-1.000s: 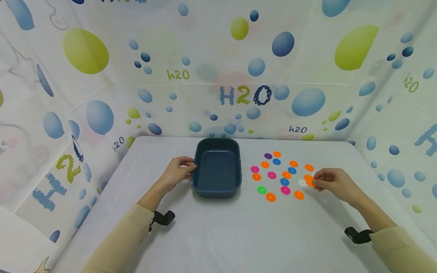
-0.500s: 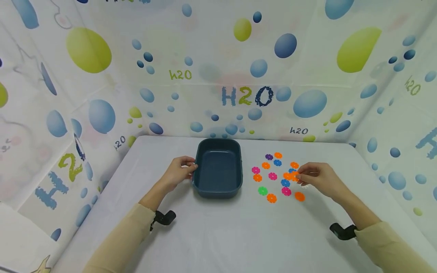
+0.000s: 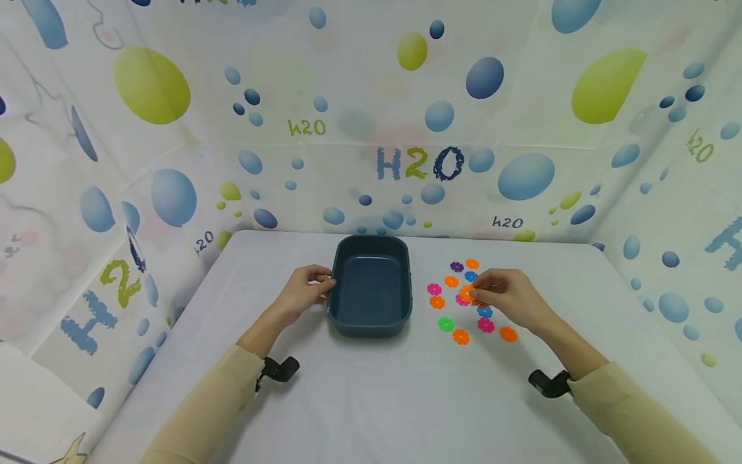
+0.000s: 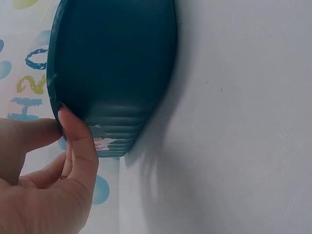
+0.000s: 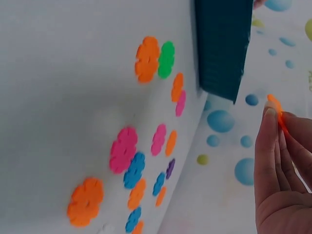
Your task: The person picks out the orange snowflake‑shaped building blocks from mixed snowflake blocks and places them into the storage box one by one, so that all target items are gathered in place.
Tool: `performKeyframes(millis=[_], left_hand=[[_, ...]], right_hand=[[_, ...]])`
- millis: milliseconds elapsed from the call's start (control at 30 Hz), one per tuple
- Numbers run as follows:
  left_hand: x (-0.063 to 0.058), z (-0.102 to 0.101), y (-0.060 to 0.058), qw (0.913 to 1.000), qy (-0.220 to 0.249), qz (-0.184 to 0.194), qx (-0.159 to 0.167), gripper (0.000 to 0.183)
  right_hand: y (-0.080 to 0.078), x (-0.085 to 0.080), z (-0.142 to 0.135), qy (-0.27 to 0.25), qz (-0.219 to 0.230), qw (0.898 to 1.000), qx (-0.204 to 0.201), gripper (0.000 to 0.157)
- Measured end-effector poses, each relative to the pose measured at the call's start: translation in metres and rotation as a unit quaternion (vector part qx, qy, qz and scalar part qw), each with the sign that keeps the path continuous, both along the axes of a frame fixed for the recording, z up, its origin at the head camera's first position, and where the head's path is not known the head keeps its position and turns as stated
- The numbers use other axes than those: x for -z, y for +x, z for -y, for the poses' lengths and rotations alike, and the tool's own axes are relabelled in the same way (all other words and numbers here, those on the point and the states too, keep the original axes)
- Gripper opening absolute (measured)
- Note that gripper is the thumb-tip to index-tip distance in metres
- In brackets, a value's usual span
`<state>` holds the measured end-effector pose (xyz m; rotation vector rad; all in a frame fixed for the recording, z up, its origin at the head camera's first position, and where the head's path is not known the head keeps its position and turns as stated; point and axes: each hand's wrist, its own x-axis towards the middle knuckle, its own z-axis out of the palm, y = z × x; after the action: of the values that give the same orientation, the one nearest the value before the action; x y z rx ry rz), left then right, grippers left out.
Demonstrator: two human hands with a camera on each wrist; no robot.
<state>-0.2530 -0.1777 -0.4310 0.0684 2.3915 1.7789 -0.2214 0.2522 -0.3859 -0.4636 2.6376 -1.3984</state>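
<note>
The right hand (image 3: 513, 299) pinches an orange disc (image 3: 466, 293) above the white table (image 3: 406, 399); other discs (image 3: 460, 337) lie below. The left hand (image 3: 300, 293) pinches the bin (image 3: 371, 330) beside it. Beyond both: a dotted backdrop (image 3: 359, 58), apparently cloth.

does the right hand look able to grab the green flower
Probably yes: nothing covers the green flower, and the right hand is close by, though it pinches an orange flower, which may need setting down first.
</note>
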Motion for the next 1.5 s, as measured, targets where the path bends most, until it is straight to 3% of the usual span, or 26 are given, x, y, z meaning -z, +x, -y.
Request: performKeyframes(millis=[600,833,1500], left_hand=[[-0.001,0.001,-0.001,1.0,0.007,0.0,0.001,0.036],[-0.002,0.001,-0.003,0.9999,0.01,0.0,-0.001,0.035],[0.0,0.001,-0.001,1.0,0.008,-0.004,0.001,0.034]], right_hand=[[-0.012,0.002,0.066,-0.041,0.003,0.999,-0.029,0.017],[-0.018,0.002,0.094,-0.063,0.003,0.996,-0.063,0.013],[-0.032,0.023,0.16,-0.05,-0.016,0.991,-0.119,0.007]])
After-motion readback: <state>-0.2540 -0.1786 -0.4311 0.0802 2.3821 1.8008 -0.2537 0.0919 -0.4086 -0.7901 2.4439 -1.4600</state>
